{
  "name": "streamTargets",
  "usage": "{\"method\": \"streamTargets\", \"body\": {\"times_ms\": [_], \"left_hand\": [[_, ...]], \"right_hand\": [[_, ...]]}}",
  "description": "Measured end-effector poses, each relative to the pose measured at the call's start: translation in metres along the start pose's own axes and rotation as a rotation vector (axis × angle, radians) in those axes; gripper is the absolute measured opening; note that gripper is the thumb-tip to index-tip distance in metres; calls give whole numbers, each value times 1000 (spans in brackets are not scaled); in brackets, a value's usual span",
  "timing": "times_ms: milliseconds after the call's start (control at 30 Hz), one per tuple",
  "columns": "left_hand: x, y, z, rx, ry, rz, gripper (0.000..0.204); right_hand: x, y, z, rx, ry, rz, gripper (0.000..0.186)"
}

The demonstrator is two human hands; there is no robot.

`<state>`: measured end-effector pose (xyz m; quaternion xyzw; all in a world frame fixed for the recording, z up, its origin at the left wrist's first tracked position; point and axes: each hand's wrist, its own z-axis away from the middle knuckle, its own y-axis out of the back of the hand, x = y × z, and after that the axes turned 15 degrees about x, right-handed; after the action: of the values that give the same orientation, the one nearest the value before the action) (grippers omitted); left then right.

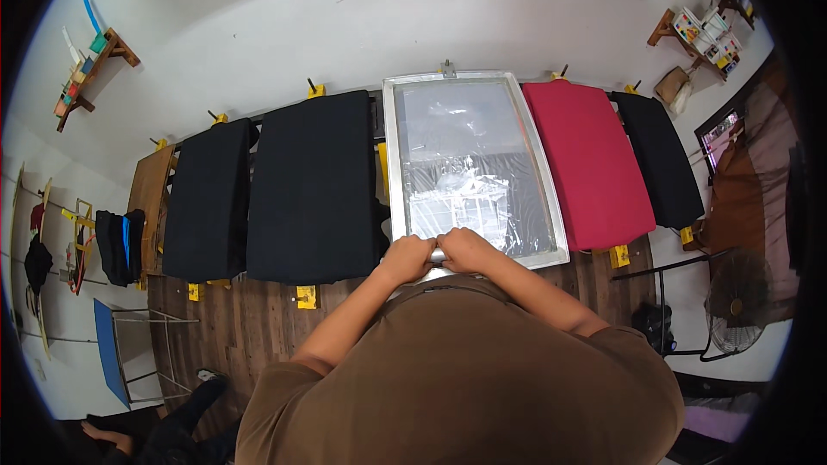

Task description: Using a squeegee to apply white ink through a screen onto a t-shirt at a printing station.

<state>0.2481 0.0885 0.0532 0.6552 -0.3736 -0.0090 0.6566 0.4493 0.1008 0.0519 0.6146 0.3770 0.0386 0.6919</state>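
Note:
In front of me lies a screen-printing frame with a silvery metal border and a translucent, shiny, taped mesh. My left hand and my right hand are side by side at its near edge, close to my body. Fingers of both are wrapped round a silvery bar, of which a short piece shows between them. Whether that bar belongs to the frame or is a separate tool, I cannot tell. Left of the frame is a board covered in black cloth; a red cloth-covered board sits to its right.
More black cloth-covered boards stand at left and far right, beside a bare wooden board. Yellow clamps hold the row. A fan stands right. At lower left are a blue-topped stand and another person's hand.

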Motion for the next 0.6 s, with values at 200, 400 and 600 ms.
{"method": "streamTargets", "body": {"times_ms": [200, 400, 600], "left_hand": [[-16, 13, -32, -173, 53, 63, 28], [-27, 40, -79, -159, 17, 29, 27], [-57, 31, -102, -6, 11, -80, 28]], "right_hand": [[25, 7, -27, -76, 15, -22, 30], [49, 30, -68, -55, 19, -21, 32], [49, 43, -101, 28, -14, 74, 29]]}}
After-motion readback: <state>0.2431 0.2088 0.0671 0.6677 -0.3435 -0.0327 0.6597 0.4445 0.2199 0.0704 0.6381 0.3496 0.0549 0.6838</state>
